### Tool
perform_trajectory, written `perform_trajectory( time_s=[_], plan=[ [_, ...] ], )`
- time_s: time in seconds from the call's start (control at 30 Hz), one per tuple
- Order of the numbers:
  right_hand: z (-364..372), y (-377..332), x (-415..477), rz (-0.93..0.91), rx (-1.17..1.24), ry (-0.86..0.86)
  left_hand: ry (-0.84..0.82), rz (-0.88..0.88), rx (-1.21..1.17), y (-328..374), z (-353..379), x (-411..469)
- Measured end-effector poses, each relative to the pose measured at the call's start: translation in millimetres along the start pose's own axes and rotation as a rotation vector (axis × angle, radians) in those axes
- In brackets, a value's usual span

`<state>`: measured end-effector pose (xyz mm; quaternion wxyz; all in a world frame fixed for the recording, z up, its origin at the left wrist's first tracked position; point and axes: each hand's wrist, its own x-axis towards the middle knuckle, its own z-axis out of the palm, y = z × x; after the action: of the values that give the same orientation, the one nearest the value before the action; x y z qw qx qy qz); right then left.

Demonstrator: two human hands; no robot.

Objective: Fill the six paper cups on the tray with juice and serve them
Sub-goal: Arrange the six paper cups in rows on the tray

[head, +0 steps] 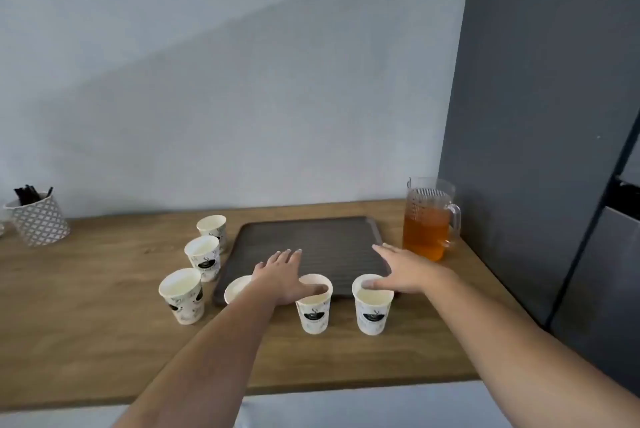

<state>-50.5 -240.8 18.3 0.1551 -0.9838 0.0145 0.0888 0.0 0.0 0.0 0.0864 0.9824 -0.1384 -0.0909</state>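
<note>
Cups [314, 309] ring empty tray [332, 247]; jug [427, 219] right.

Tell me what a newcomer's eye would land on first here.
Two bare arms reach in over the wooden counter, left hand and right hand spread open above a bare dark tray. Six paper cups stand off the tray, along its left and near edges. A jug of amber juice sits right of the tray.

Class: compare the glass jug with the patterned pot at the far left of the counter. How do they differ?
The glass jug is clear, with a handle, and holds orange liquid; the patterned pot is opaque, has no visible handle, and holds dark sticks. The jug stands beside the tray; the pot stands apart. Both stand upright.
</note>
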Motion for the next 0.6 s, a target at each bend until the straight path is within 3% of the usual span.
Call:
perform_trajectory(
  time_s=[0.17,0.6],
  plan=[
    [25.6,-0.8,3.8,-0.034,-0.018,-0.068,-0.035,0.069,-0.004,2.2,22.1,-1.4],
    [21.5,-3.3,26.0,-0.072,0.035,0.052,0.075,0.109,-0.192,4.4,5.9,13.5]
  ],
)
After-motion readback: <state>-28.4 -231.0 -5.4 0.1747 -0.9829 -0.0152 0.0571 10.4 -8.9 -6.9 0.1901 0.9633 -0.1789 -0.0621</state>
